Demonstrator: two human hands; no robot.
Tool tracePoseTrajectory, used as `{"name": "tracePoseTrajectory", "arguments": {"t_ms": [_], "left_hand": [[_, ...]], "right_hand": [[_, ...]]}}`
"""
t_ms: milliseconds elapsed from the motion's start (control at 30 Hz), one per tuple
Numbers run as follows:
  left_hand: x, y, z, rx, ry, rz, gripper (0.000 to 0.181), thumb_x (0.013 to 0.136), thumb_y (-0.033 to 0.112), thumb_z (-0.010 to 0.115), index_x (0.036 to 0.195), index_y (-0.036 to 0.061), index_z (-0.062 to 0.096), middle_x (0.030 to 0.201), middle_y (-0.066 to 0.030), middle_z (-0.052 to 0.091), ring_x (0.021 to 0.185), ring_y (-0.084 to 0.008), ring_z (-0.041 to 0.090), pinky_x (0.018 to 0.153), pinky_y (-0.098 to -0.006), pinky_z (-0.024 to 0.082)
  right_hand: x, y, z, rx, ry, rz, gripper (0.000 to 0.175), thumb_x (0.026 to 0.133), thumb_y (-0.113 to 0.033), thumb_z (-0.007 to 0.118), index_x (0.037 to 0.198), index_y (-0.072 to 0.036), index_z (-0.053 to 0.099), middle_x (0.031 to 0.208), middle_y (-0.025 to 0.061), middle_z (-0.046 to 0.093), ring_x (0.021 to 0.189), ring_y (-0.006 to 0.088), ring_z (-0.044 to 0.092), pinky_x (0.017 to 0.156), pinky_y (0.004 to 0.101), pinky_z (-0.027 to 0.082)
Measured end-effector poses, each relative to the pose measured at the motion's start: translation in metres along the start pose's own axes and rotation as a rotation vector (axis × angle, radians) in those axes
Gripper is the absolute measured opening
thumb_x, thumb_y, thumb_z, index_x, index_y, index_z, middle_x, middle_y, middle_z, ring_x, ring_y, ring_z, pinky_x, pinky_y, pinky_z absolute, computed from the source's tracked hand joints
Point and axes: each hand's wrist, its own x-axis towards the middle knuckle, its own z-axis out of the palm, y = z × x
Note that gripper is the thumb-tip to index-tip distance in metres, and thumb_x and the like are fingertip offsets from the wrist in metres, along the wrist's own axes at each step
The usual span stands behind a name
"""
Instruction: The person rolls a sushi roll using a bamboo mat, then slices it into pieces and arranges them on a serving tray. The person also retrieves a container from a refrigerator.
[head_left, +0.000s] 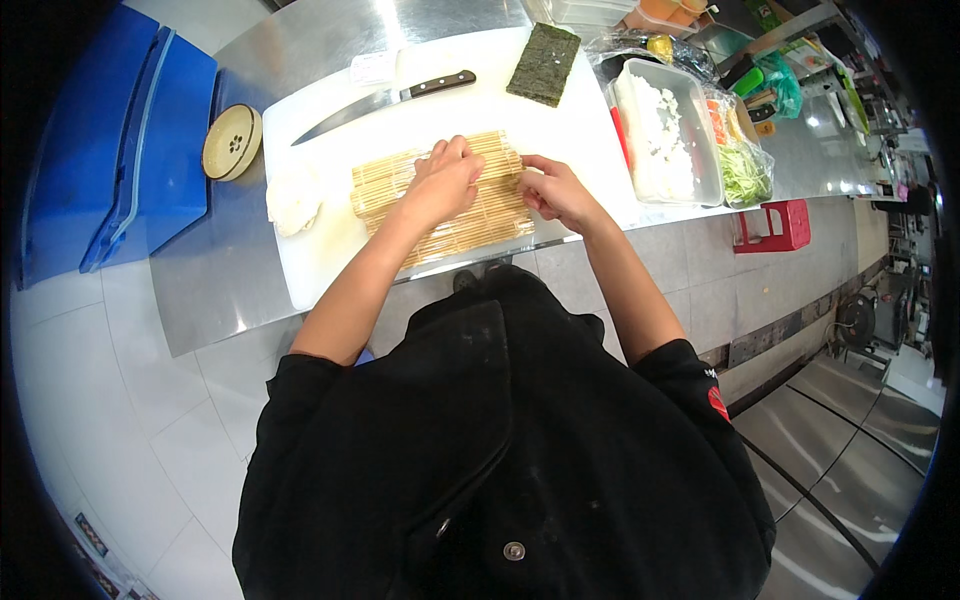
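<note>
A bamboo sushi mat (491, 214), which looks wrapped in clear film, lies at the front of a white cutting board (322, 262). Its far part is folded over into a roll shape; whatever is inside is hidden. My left hand (448, 176) presses on this rolled part with curled fingers. At the roll's right end, my right hand (553, 189) has its fingers bent, the index finger touching the mat's edge. Beyond the mat lies a kitchen knife (382, 103) with a dark handle. Sheets of nori (544, 64) rest at the board's far right.
A crumpled white cloth (292, 202) lies on the board's left, with a cream bowl (232, 142) beyond it. To the right stand a plastic tub of rice (664, 135) and bagged cut vegetables (742, 161). Blue bins (112, 142) flank the steel table (199, 277).
</note>
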Motion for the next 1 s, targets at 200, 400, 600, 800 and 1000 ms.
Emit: {"name": "tracePoseTrajectory", "arguments": {"t_ms": [200, 400, 600, 800, 1000], "left_hand": [[0.000, -0.003, 0.003, -0.001, 0.010, 0.002, 0.014, 0.083, 0.006, 0.069, 0.093, 0.0079, 0.059, 0.115, -0.0105, 0.052, 0.114, -0.0324, 0.052, 0.092, -0.0548, 0.047], [0.000, 0.001, -0.001, 0.015, 0.014, -0.008, 0.015, 0.083, 0.008, 0.070, 0.091, 0.0077, 0.057, 0.114, -0.0103, 0.052, 0.113, -0.0325, 0.052, 0.092, -0.0516, 0.047], [0.001, -0.006, 0.006, -0.009, 0.050, 0.015, 0.014, 0.082, 0.005, 0.068, 0.094, 0.0096, 0.063, 0.113, -0.0101, 0.054, 0.113, -0.0325, 0.053, 0.091, -0.0540, 0.047], [0.000, -0.007, 0.006, -0.015, 0.051, 0.015, 0.016, 0.082, 0.006, 0.069, 0.096, 0.0099, 0.064, 0.115, -0.0101, 0.055, 0.115, -0.0322, 0.053, 0.090, -0.0538, 0.047], [0.005, -0.014, 0.005, -0.045, 0.009, 0.030, 0.020, 0.085, 0.017, 0.075, 0.094, 0.0085, 0.059, 0.113, -0.0103, 0.058, 0.110, -0.0311, 0.058, 0.093, -0.0466, 0.048]], "right_hand": [[-0.005, -0.007, -0.007, -0.352, 0.189, -0.099, 0.063, 0.088, -0.009, 0.057, 0.150, 0.002, 0.049, 0.064, 0.0035, 0.060, 0.050, 0.0076, 0.048, 0.045, 0.0239, 0.036], [-0.016, -0.004, 0.016, -0.380, 0.051, -0.168, 0.073, 0.087, -0.012, 0.058, 0.157, -0.003, 0.041, 0.067, 0.0058, 0.065, 0.055, 0.0113, 0.058, 0.053, 0.0278, 0.047], [-0.023, 0.008, 0.021, -0.043, 0.005, -0.126, 0.087, 0.087, -0.007, 0.057, 0.166, -0.008, 0.021, 0.067, 0.0054, 0.061, 0.048, 0.0085, 0.045, 0.043, 0.0264, 0.035], [-0.024, 0.017, 0.022, 0.035, 0.011, -0.145, 0.086, 0.088, -0.004, 0.055, 0.167, -0.013, 0.019, 0.068, 0.0052, 0.060, 0.047, 0.0071, 0.042, 0.043, 0.0245, 0.031], [-0.028, 0.014, 0.018, 0.044, 0.005, -0.140, 0.083, 0.092, -0.003, 0.051, 0.167, -0.014, 0.019, 0.070, 0.0048, 0.058, 0.046, 0.0067, 0.035, 0.044, 0.0229, 0.029]]}}
